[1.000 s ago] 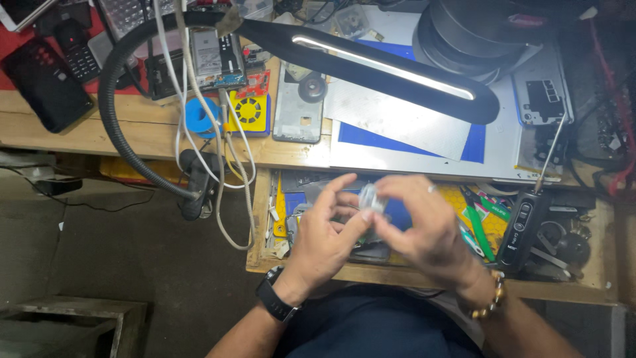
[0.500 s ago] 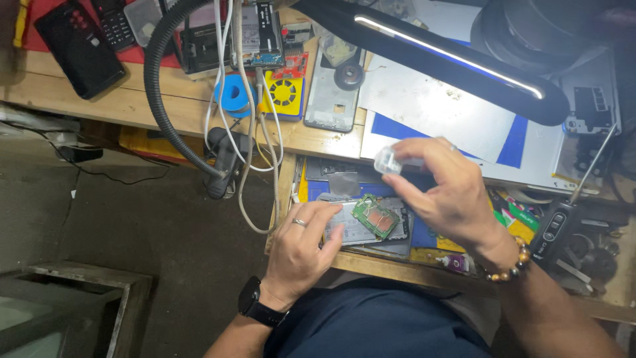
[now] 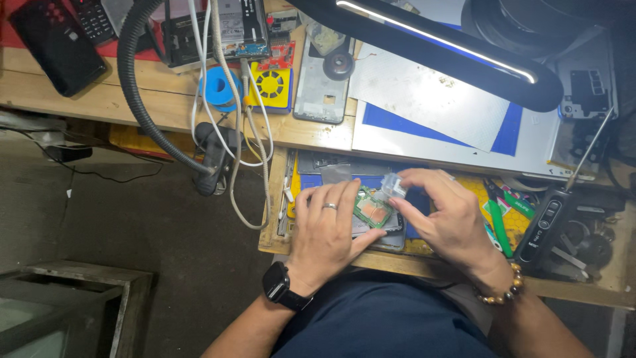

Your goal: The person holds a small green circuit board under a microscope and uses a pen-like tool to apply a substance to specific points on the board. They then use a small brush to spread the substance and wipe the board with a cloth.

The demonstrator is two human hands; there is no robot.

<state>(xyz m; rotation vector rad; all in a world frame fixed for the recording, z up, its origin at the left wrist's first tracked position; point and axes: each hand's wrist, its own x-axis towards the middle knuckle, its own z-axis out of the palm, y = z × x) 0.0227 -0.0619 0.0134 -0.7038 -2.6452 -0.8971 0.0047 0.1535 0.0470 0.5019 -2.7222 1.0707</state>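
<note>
Circuit board (image 3: pixel 372 211), small and green with a copper-coloured patch, lies on an opened phone (image 3: pixel 381 229) in a pull-out drawer (image 3: pixel 277 212) under the wooden bench. The left hand (image 3: pixel 329 229), ring and black wristwatch on it, lies flat with fingers spread, pressing on the phone just at the board's 8 o'clock. The right hand (image 3: pixel 445 215), a bead bracelet at its wrist, pinches a small clear plastic piece (image 3: pixel 392 186) between thumb and forefinger, just at the board's 1 o'clock. The drawer also holds a blue pad, tweezers and green-handled pliers (image 3: pixel 501 219). At the right hand's 3 o'clock lies a black electric screwdriver (image 3: pixel 548 219). At 12 o'clock, a white mesh sheet (image 3: pixel 424 99) rests on a blue mat beneath a black lamp bar (image 3: pixel 457 50).
</note>
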